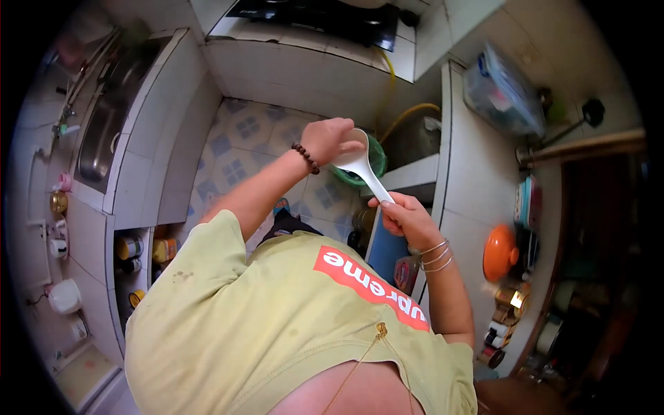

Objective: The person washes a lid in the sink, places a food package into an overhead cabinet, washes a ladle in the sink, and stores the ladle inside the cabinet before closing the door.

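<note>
A white, long-handled serving spoon (374, 184) is held between my two hands in front of my body. My right hand (407, 220), with several thin bangles at the wrist, is closed around the end of its handle. At the other end my left hand (325, 142), wearing a dark bead bracelet, has its fingers curled at the rim of the spoon's head. The thumb lies over the hollow; whether anything small is pinched there is hidden. Beneath the spoon stands a trash bin lined with a green bag (377, 158), partly covered by the spoon and my left hand.
A sink (97, 162) is set in the left counter. Ahead sits a black gas stove (318, 19) with a yellow hose (388, 72). The right counter carries a clear plastic box (501, 93) and an orange lidded pot (499, 253). Blue-patterned tiles (242, 138) cover the floor.
</note>
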Tool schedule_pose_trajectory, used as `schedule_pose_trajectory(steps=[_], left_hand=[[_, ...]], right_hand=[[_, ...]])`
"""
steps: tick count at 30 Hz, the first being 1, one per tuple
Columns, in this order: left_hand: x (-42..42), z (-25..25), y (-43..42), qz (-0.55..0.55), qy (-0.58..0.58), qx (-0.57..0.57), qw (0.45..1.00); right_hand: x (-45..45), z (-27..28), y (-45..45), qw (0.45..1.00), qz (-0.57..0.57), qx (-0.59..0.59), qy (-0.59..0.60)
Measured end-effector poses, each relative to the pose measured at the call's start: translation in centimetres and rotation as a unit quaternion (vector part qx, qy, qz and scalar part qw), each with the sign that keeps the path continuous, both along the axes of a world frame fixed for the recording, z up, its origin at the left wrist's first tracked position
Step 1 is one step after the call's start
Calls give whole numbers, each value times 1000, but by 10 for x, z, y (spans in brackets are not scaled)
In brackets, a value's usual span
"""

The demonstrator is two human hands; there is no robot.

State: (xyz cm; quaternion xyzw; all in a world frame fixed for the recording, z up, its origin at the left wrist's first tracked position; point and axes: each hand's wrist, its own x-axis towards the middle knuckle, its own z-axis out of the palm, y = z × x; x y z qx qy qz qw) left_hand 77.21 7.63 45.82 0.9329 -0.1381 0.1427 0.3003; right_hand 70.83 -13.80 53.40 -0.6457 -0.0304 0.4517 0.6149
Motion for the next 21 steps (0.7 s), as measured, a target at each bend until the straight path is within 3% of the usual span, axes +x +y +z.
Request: schedule_pose_trajectory(steps=[7, 8, 9, 10, 13, 15, 17, 21], left_hand=[[30, -19, 129, 193, 27, -122, 973], [34, -35, 151, 198, 34, -339, 919], [34, -42, 175, 191, 27, -537, 821], [21, -25, 192, 219, 94, -645, 726], [-13, -28, 236, 230, 109, -740, 622], [-35, -43, 258, 181, 124, -805, 551], [-52, -58, 276, 67, 53, -864, 496], [-70, -39, 312, 114, -57, -907, 402]], right_hand=[[83, -10, 124, 997, 78, 0, -10], [91, -12, 144, 997, 83, 1, 3], [99, -13, 163, 994, 111, 4, -1], [106, -15, 182, 993, 109, 33, 19], [123, -26, 238, 980, 168, 99, 49], [129, -31, 279, 972, 197, 112, 64], [134, -43, 319, 953, 272, 107, 81], [131, -57, 390, 897, 414, 90, 124]])
